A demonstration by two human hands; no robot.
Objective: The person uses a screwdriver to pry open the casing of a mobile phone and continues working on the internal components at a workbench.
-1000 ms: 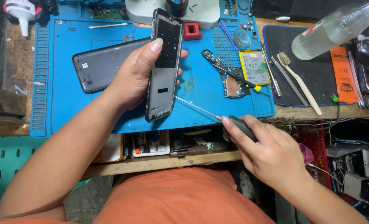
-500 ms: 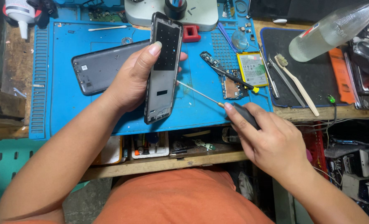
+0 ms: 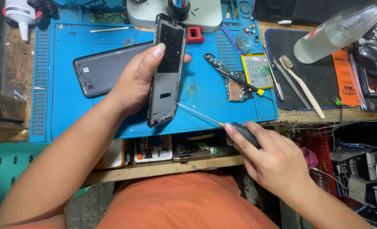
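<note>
While the left hand (image 3: 135, 82) grips a bare phone frame (image 3: 167, 70) upright over the blue repair mat (image 3: 61, 114), fingers wrapped round its edge, the right hand (image 3: 275, 159) pinches a thin screwdriver (image 3: 220, 123), tip just beside the frame's lower corner. Behind it lies a grey back cover (image 3: 101, 72). Further right, a battery (image 3: 257, 71) with a white-green label and a clear bottle (image 3: 339, 30), cut off at the corner. Drawer clutter below the bench is hard to make out.

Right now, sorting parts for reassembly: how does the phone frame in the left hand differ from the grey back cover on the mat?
The phone frame is held upright, black, with open cutouts. The grey back cover lies flat on the blue mat, solid and untouched. Both are phone-shaped and similar in size.
</note>
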